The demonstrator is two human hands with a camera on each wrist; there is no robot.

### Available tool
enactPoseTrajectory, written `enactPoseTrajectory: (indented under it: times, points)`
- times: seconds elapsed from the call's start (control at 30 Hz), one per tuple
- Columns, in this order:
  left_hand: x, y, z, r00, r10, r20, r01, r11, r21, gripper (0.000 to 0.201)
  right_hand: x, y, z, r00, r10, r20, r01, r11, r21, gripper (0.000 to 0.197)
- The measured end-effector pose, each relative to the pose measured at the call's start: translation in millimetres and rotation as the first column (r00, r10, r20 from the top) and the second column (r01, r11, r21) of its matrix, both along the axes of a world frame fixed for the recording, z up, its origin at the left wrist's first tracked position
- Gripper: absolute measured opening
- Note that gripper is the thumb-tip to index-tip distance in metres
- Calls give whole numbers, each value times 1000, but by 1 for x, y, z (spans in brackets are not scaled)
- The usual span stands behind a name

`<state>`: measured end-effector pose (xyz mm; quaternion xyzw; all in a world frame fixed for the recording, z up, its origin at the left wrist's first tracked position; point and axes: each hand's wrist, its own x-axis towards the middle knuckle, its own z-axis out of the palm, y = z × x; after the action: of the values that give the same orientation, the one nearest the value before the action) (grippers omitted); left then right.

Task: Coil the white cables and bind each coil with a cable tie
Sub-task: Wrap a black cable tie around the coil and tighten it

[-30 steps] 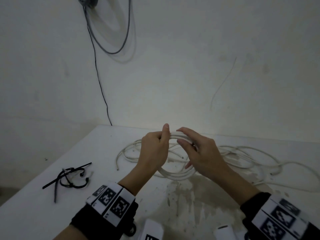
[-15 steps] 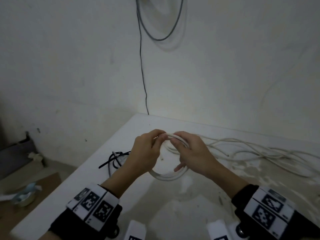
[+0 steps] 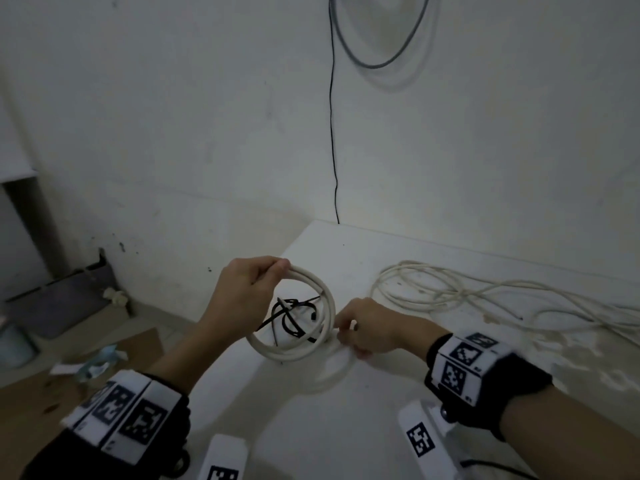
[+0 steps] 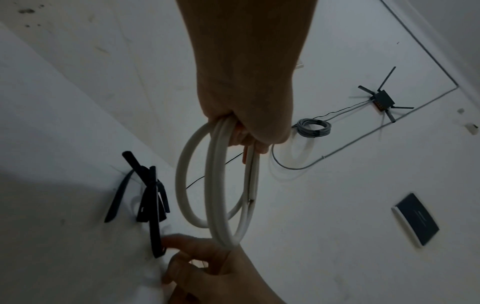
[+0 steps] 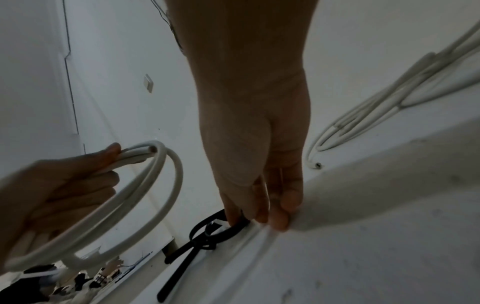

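My left hand (image 3: 256,282) grips the top of a coiled white cable (image 3: 294,356) and holds it upright just above the white table (image 3: 346,427). The coil (image 4: 214,185) hangs from that fist in a few loops. Behind it on the table lies a bundle of black cable ties (image 3: 287,317). My right hand (image 3: 367,327) is down at the table beside the coil. Its fingertips (image 5: 233,218) pinch one of the black cable ties (image 5: 207,232). More loose white cable (image 3: 433,289) sprawls across the table to the right.
The table's left edge runs just left of the ties, with cardboard and litter (image 3: 104,355) on the floor below. A grey cable loop (image 3: 374,64) and a thin black wire (image 3: 332,133) hang on the wall behind. A router (image 4: 381,100) is mounted on the wall.
My right hand has let go of the coil and dropped to the black ties. The left hand alone now carries the coil, moved left over the ties. The head view has swung left.
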<state>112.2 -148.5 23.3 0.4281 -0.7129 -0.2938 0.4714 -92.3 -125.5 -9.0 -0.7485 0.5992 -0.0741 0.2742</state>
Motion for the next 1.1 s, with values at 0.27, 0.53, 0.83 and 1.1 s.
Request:
enactPoseTrajectory:
  times: [0.27, 0.53, 0.83, 1.1]
  points:
    - [-20, 2, -3, 993, -62, -100, 67, 996, 50, 25, -20, 11, 6, 999, 16, -35, -20, 994, -110, 14]
    - [-70, 16, -3, 954, -171, -247, 211, 966, 148, 27, -91, 64, 39, 814, -228, 535, 374, 910, -181, 8]
    - [-177, 61, -13, 956, -241, -170, 252, 967, 45, 30, -153, 140, 46, 486, -297, 822, 757, 612, -227, 9]
    - [-257, 112, -14, 941, -313, -130, 284, 937, -203, 23, -179, 195, 53, 372, -204, 906, 782, 594, -187, 0]
